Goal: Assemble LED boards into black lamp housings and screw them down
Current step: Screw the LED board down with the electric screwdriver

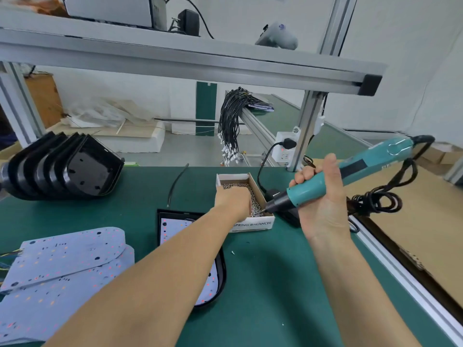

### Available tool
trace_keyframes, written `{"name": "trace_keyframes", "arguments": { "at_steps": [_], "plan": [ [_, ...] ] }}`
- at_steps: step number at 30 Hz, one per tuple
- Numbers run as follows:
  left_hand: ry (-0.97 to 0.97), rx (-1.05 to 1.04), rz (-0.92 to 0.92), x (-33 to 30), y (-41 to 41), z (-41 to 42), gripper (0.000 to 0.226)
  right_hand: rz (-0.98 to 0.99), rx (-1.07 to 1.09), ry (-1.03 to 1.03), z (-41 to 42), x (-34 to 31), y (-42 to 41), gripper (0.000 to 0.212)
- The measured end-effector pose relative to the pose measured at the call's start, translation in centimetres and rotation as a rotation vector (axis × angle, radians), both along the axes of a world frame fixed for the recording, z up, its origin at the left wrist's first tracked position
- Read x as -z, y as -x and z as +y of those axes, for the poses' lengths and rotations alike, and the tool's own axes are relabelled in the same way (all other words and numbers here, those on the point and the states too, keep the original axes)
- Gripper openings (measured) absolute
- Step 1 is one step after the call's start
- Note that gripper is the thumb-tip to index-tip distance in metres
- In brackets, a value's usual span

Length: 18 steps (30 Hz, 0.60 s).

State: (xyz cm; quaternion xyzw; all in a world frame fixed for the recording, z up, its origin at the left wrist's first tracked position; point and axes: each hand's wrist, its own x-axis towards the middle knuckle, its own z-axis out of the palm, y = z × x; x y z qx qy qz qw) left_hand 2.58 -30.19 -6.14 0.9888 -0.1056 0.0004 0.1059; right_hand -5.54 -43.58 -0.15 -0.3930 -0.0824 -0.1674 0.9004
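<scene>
My left hand [234,201] reaches into the small cardboard box [259,194] of silver screws [255,205]; its fingers are down among the screws and hidden. My right hand [319,194] grips a teal electric screwdriver [355,171], whose tip points at the screws beside my left hand. A black lamp housing [221,271] with a white LED board [172,227] in it lies on the green mat, under my left forearm. Loose LED boards [65,266] are piled at the lower left. A stack of empty black housings [67,166] leans at the far left.
The screwdriver's black cord [375,199] coils at the right by a brown board [413,216]. A bundle of black wires [231,121] hangs over a rail behind the mat. A loose black cable piece [176,184] lies mid-mat. An aluminium shelf beam [200,63] runs overhead.
</scene>
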Motion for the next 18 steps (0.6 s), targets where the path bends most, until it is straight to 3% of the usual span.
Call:
{"name": "trace_keyframes", "arguments": {
  "at_steps": [8,15,18],
  "plan": [
    [0.149,-0.084,-0.031,-0.4,0.7,-0.1,0.017,0.017,0.027,0.007,0.0,0.4,0.5,0.028],
    [0.907,-0.2,0.151,-2.2,1.7,1.4,0.011,-0.006,0.019,0.011,0.2,-0.3,0.4,0.026],
    [1.135,-0.257,0.211,-2.9,2.2,1.8,0.011,-0.004,0.024,0.021,0.6,-0.5,0.3,0.027]
  ]
}}
